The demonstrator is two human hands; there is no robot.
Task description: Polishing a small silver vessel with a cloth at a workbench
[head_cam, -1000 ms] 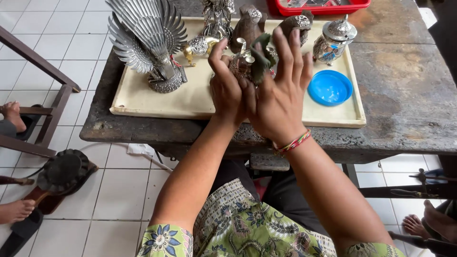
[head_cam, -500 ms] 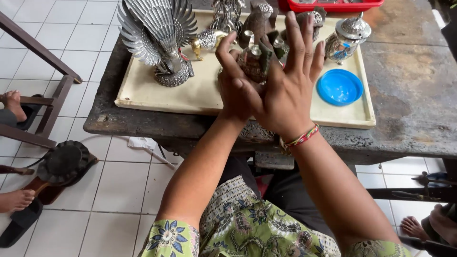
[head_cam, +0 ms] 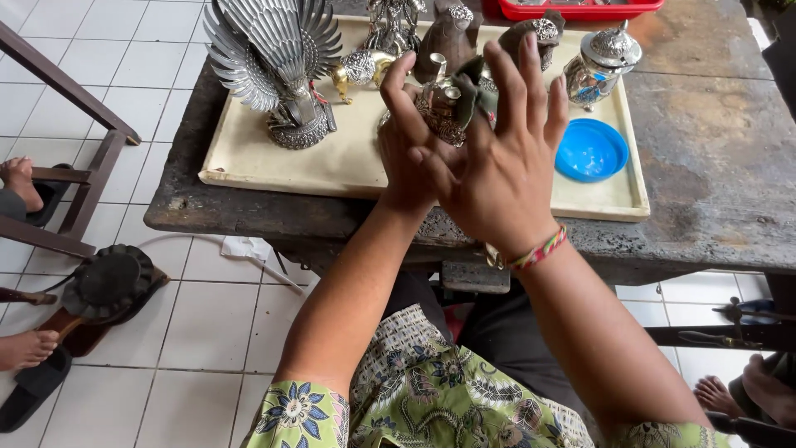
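Observation:
Both my hands are raised together over the front of a cream tray (head_cam: 348, 166). My left hand (head_cam: 406, 153) grips a small ornate silver ornament (head_cam: 441, 112) from the left. My right hand (head_cam: 506, 166), with a woven bracelet at the wrist, presses a dark green cloth (head_cam: 474, 90) against the ornament's right side, its fingers stretched upward. My palms hide the lower part of the ornament.
On the tray stand a silver bird with spread wings (head_cam: 274, 58), a small gold figure (head_cam: 361, 66), a silver lidded jar (head_cam: 601, 62) and a blue lid (head_cam: 590, 149). The tray lies on a worn wooden table (head_cam: 713, 166). Other people's feet (head_cam: 21, 178) rest on the tiled floor.
The two hands stay on the ornament and have shifted slightly right and down in view. My right fingers have slid along the cloth.

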